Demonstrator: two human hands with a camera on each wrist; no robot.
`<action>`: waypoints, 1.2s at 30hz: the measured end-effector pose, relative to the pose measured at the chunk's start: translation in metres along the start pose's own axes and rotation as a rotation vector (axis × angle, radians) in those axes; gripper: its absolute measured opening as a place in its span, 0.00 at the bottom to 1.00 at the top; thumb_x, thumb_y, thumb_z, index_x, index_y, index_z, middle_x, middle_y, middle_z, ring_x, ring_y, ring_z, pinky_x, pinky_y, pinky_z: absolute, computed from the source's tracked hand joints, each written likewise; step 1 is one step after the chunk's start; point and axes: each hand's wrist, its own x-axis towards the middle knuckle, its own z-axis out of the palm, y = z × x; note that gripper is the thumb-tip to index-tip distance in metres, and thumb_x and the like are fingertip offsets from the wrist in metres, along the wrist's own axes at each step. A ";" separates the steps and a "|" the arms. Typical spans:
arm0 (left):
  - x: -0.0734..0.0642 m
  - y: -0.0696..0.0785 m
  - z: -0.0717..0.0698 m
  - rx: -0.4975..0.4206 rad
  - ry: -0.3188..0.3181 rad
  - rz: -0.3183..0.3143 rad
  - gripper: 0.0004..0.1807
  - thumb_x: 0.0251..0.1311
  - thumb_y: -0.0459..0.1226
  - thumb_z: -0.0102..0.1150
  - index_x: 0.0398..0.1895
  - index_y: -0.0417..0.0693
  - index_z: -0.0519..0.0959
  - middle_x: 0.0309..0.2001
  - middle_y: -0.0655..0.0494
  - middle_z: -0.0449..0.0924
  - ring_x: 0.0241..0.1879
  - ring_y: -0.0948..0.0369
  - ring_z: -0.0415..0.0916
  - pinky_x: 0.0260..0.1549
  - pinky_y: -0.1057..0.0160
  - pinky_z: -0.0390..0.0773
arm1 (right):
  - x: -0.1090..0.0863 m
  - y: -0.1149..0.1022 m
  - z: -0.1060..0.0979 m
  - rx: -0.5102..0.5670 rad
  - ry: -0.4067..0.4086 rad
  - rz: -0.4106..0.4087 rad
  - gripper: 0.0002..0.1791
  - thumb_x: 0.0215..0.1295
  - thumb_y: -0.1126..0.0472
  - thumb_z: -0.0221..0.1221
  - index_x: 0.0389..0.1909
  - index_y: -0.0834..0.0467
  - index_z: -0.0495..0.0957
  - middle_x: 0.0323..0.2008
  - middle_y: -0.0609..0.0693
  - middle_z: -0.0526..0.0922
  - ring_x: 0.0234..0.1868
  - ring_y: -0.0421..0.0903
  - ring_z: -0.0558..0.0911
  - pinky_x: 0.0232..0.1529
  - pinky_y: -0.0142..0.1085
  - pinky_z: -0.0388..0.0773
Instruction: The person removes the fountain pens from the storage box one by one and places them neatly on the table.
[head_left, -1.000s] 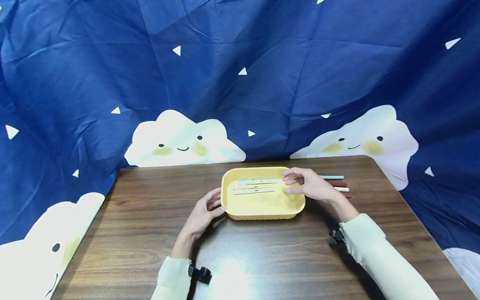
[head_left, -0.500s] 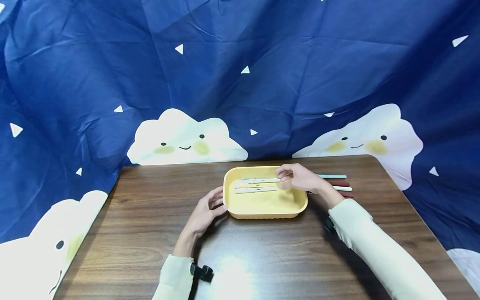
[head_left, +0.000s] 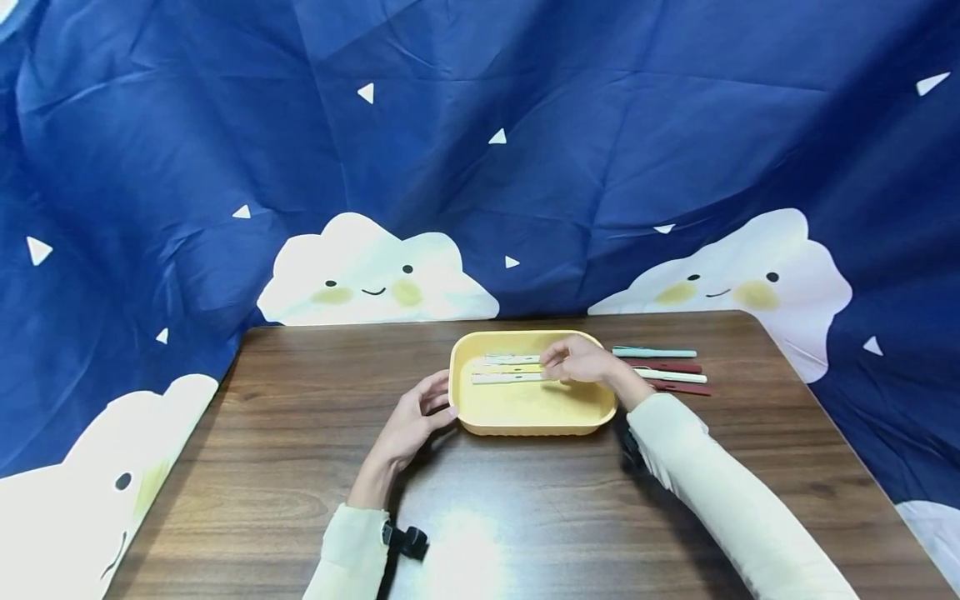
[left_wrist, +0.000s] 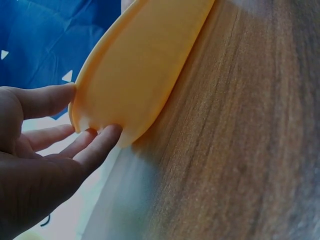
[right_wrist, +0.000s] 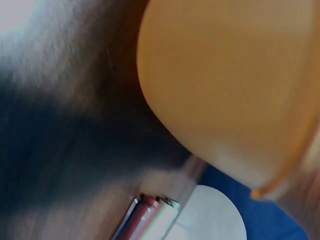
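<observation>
A yellow tray point(head_left: 536, 415) lies on the table, with several slim pens inside. A white pen point(head_left: 504, 378) is nearest the front, a yellow pen point(head_left: 510, 368) behind it, and a pale pen point(head_left: 512, 359) farther back. My left hand point(head_left: 405, 423) touches the tray's left end; in the left wrist view its fingertips press the outer wall with the fingers fairly straight. My right hand point(head_left: 581, 360) reaches inside over the pens' right ends, fingers bent downward. Its fingertips are hidden there, so whether they pinch a pen cannot be told.
Right of the tray, a teal pen point(head_left: 660, 353), a red pen point(head_left: 675, 367), a white pen point(head_left: 678, 377) and a dark red pen point(head_left: 686, 388) lie in a row on the brown wooden table point(head_left: 315, 400). A blue cloth point(head_left: 420, 167) with clouds hangs behind.
My right hand has moved left and down, from the tray's right side to the pens' right ends, its fingers drawing together. The left hand has stayed at the tray's end.
</observation>
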 end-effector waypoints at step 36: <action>0.000 -0.001 0.000 -0.003 -0.005 0.005 0.36 0.62 0.22 0.61 0.74 0.34 0.62 0.67 0.33 0.68 0.64 0.41 0.70 0.55 0.61 0.77 | 0.003 0.006 0.024 -0.262 0.104 -0.063 0.05 0.53 0.72 0.71 0.32 0.67 0.86 0.27 0.48 0.83 0.30 0.39 0.75 0.36 0.32 0.72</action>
